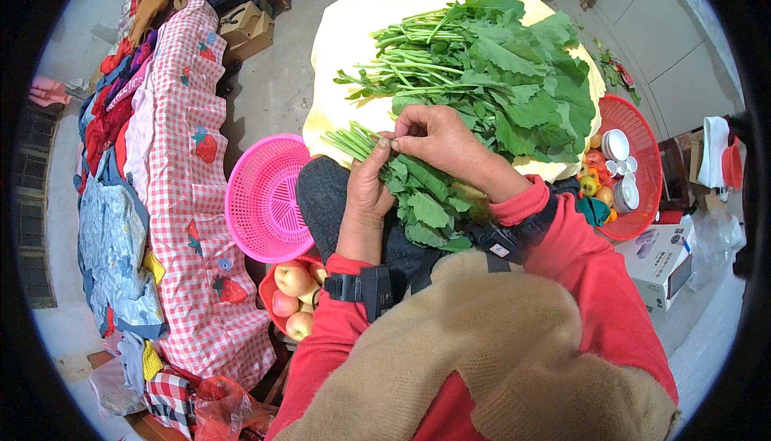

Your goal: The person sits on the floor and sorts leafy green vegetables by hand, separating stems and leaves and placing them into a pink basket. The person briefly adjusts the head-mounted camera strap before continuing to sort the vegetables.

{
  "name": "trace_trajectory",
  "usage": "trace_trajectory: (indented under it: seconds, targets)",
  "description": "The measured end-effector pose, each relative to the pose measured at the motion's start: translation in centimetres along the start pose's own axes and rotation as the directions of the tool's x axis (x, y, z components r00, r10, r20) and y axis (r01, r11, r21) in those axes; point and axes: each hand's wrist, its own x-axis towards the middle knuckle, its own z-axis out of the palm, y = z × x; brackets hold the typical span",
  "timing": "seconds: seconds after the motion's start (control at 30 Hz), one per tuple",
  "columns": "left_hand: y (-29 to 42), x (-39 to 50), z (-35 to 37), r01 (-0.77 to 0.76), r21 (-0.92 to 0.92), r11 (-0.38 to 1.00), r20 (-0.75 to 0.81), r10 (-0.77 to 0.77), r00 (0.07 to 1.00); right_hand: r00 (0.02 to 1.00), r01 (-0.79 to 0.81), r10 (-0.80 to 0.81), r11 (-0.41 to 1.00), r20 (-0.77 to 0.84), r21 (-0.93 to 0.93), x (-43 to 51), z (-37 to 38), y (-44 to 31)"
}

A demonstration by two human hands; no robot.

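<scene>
A small bunch of leafy greens (424, 200) rests in my left hand (368, 191), its pale stems pointing up and left and its leaves hanging over my lap. My right hand (443, 143) pinches at the bunch near the left thumb, fingertips together; whatever is between them is too small to make out. Just beyond, a large heap of leafy greens (500, 73) lies on a round table with a pale yellow cover (346, 37), stems to the left and leaves to the right.
At left stands a pink plastic basket (265, 200), with a red container of apples (293, 278) below it. A red basket (647, 200) at right holds fruit and white dishes. A checked cloth (187, 200) covers a clothes-laden piece of furniture. A cardboard box (653, 260) sits at lower right.
</scene>
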Motion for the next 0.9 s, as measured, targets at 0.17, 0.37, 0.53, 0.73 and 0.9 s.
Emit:
trace_trajectory:
  seconds: [0.17,0.37,0.53,0.73,0.9]
  targets:
    - [0.1,0.0,-0.8,-0.006,-0.069,0.998,-0.062,0.002,0.998,0.979,0.119,-0.173,0.913,-0.105,-0.391,0.1,-2.9,1.1]
    - [0.1,0.1,-0.6,0.048,0.001,0.999,-0.142,-0.048,0.989,0.977,0.04,-0.207,0.394,-0.047,-0.918,-0.8,-3.4,4.1]
    - [0.0,0.0,-0.4,0.088,0.034,0.996,-0.09,-0.085,0.992,0.986,-0.013,-0.144,0.465,-0.09,-0.885,-0.6,-3.7,4.2]
    - [-0.1,0.1,-0.2,0.116,0.046,0.992,-0.054,-0.113,0.992,0.969,0.025,-0.187,0.725,-0.161,-0.689,-0.2,-5.7,1.1]
    - [0.1,-0.1,-0.3,0.099,0.109,0.989,-0.037,-0.095,0.995,0.966,0.019,-0.193,0.716,-0.171,-0.698,0.3,-6.2,-0.5]
